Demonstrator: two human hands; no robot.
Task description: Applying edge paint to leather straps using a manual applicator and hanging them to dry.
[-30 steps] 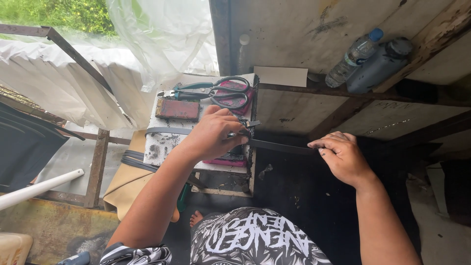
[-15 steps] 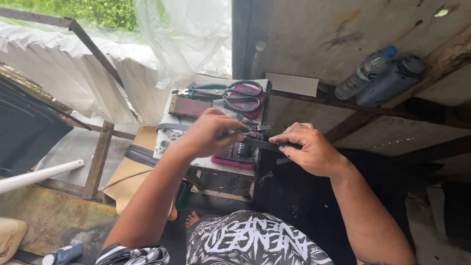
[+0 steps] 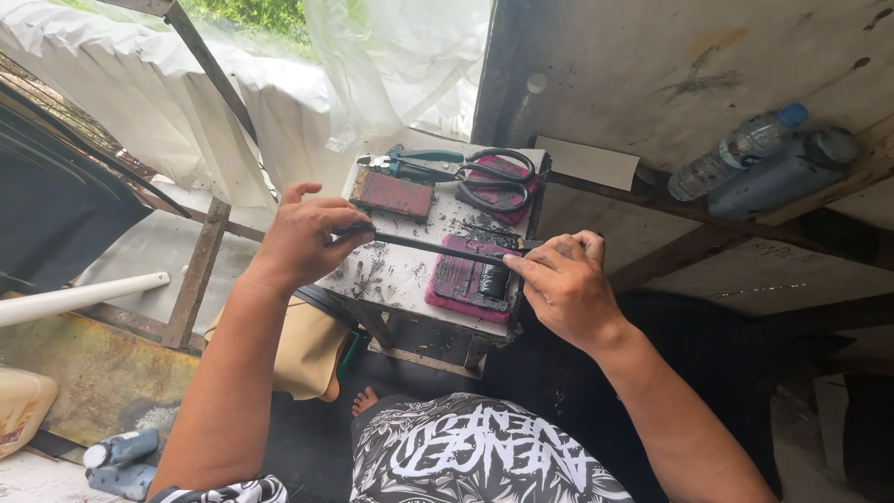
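Observation:
My left hand (image 3: 303, 235) and my right hand (image 3: 562, 284) each pinch one end of a thin black strip (image 3: 438, 248), stretched level between them over a small white bench top (image 3: 400, 279) smeared with black grime. Under the strip's right half lies a pink pad (image 3: 463, 283) with a small black cylinder (image 3: 494, 280) on it. Further back on the bench are a reddish-brown flat block (image 3: 392, 194), black-handled scissors (image 3: 494, 177) resting on another pink pad, and green-handled pliers (image 3: 419, 165).
Two plastic bottles (image 3: 745, 149) lie on a wooden ledge at upper right, next to a white card (image 3: 587, 162). White sheeting (image 3: 140, 102) hangs at the left. A white pipe (image 3: 74, 298) and a small bottle (image 3: 116, 458) are at lower left.
My right hand came in from the right and took the strip's right end. My left hand slid left, and the strip is now pulled out longer between both hands.

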